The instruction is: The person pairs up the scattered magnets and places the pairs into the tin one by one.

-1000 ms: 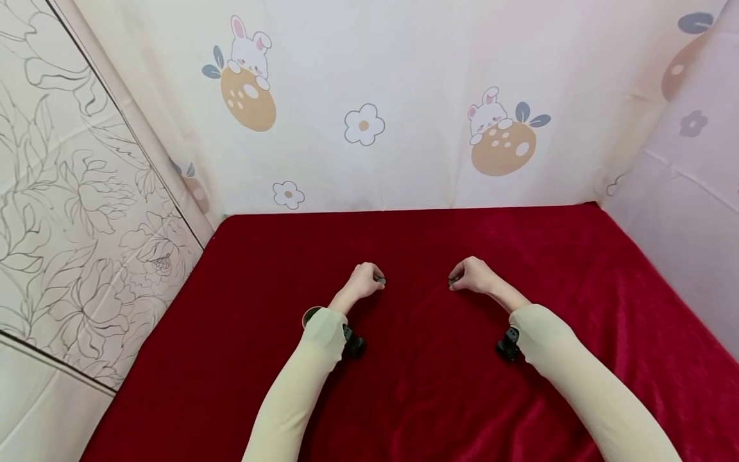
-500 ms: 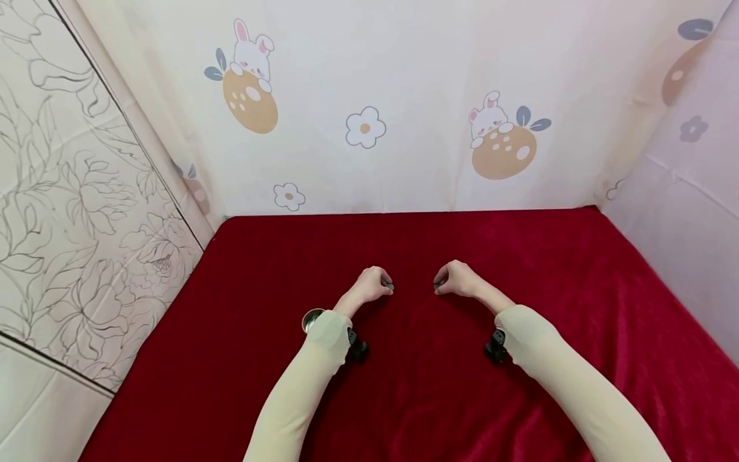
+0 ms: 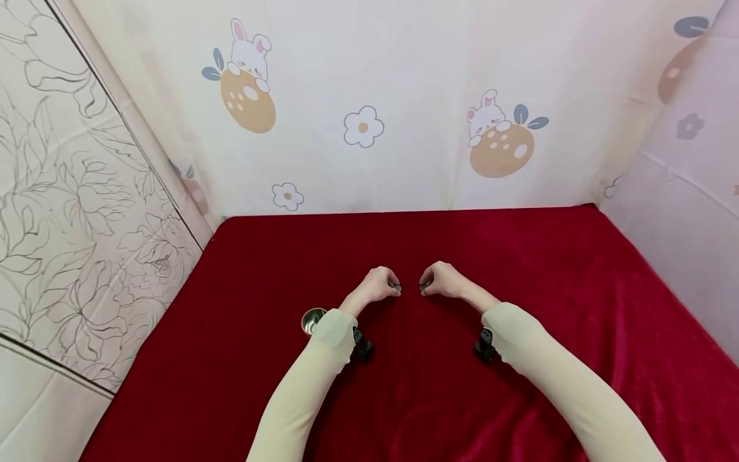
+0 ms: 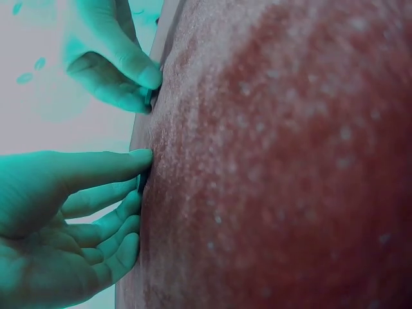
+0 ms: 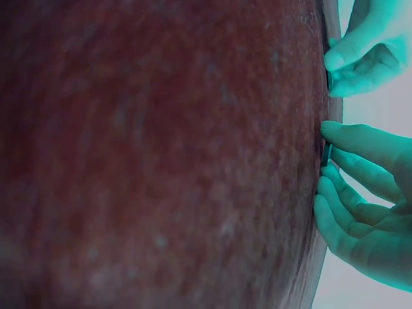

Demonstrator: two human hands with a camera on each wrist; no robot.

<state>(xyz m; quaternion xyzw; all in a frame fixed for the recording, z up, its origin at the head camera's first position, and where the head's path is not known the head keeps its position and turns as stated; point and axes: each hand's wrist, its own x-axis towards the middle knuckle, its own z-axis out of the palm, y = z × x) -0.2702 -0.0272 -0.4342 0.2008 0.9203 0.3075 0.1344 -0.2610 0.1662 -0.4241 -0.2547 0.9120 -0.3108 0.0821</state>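
Observation:
Low over the red cloth (image 3: 404,385), my left hand (image 3: 378,284) pinches a small, flat, dark grey piece (image 3: 397,288) between thumb and fingers. Facing it from the right, my right hand (image 3: 446,280) pinches a similar dark piece (image 3: 423,287). A narrow gap separates the two hands, and the pieces are apart. In the left wrist view the left-hand piece (image 4: 143,180) shows as a thin dark edge near the cloth. The right wrist view likewise shows the right-hand piece (image 5: 326,153) edge-on. Fingers hide most of both, so their exact kind is unclear.
A small round metal tin (image 3: 310,319) stands beside my left forearm, partly covered by the sleeve. Dark wrist cameras hang under both forearms. A printed curtain (image 3: 421,128) closes off the back, and a flower-patterned panel (image 3: 86,212) stands at left.
Both hands have moved toward each other, the right one farther to the left, each still holding its dark piece. More of the metal tin shows beside the left sleeve.

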